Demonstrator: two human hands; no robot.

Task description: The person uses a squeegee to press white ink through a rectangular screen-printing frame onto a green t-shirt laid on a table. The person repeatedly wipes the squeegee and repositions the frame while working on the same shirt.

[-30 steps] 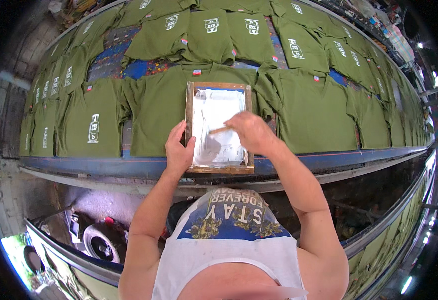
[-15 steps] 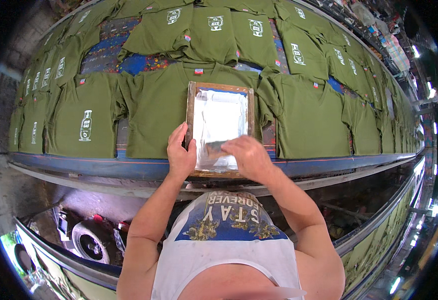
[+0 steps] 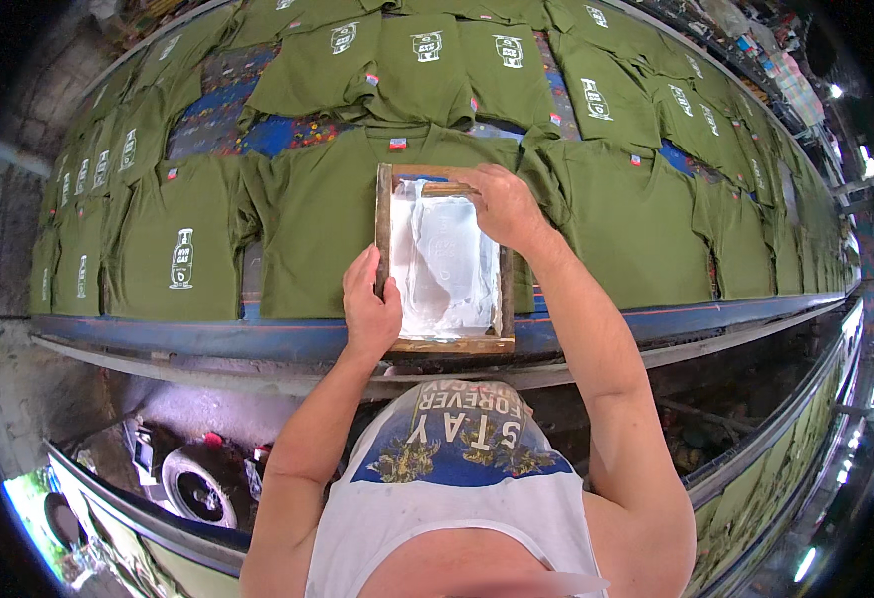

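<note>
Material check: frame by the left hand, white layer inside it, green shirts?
Frame: likely wood, worn finish; brown, stained bars.
White layer: probably thick ink or paint, wet-looking; smeared ridges.
Green shirts: matte fabric, perhaps cotton or blend; soft folds.

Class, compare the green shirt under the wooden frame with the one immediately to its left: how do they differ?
The covered shirt lies partly beneath the wooden frame; the left shirt is clear of it. The left shirt shows a white print; the covered shirt shows none on its visible cloth. Both are green, necks toward the picture's top.
</note>
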